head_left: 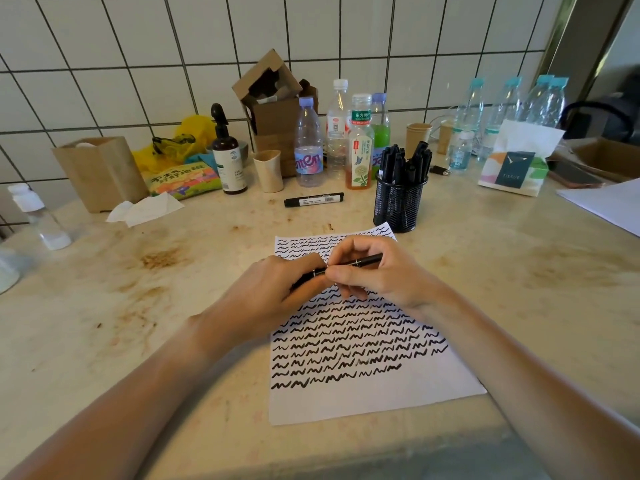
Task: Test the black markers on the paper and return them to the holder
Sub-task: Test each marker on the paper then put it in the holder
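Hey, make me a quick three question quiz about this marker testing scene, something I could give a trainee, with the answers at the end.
1. True or false: both hands grip the same black marker above the paper.
2. Where does the loose marker lie? A) in the mesh holder B) on the counter left of the holder C) on the paper
3. Fill in: the bottom row of squiggles stops short of the paper's ____ edge.

Key: 1 true, the left hand and right hand each hold an end. 2 B. 3 right.
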